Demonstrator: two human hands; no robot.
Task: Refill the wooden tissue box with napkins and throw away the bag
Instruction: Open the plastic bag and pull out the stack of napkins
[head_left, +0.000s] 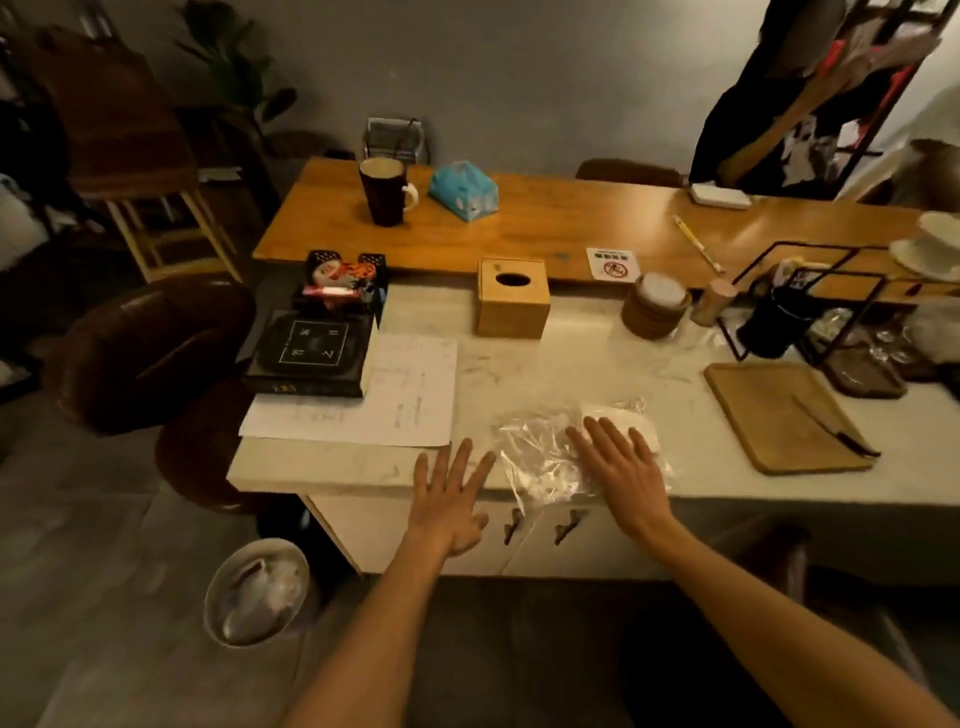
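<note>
A wooden tissue box (513, 306) with an oval slot on top stands at the back of the white counter (571, 358). It is closed. Nearer the front edge lies a clear plastic bag (540, 457) with white napkins (631, 418) inside. My right hand (621, 470) rests flat on the bag, fingers spread. My left hand (449, 499) hovers open at the counter's front edge, just left of the bag, holding nothing.
A round waste bin (257, 590) stands on the floor at lower left. Sheets of paper (384, 397) and black boxes (311, 353) lie left of the bag. A wooden tray with a knife (779, 415) sits to the right. Coasters (655, 306) stand beside the box.
</note>
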